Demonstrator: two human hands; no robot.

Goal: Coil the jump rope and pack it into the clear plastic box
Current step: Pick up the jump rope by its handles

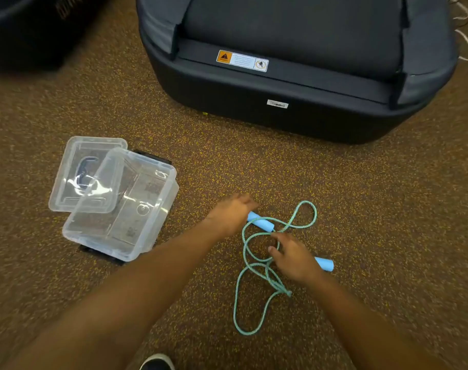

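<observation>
The jump rope point(254, 284), a teal cord with two light blue foam handles, lies in loose tangled loops on the speckled floor. One handle point(262, 222) rests at the top of the tangle, and my left hand point(231, 213) hovers over its left end, blurred, fingers stretched out. The other handle point(324, 263) sticks out to the right from under my right hand point(294, 259), which lies palm down with fingers spread over the cord. The clear plastic box point(126, 209) stands open to the left, with its clear lid point(80, 169) leaning against its far left side.
A large dark padded piece of equipment point(294, 76) with a warning label fills the floor just beyond the rope. Another dark object point(27, 28) sits at the top left. The toe of a shoe point(156, 363) shows at the bottom edge.
</observation>
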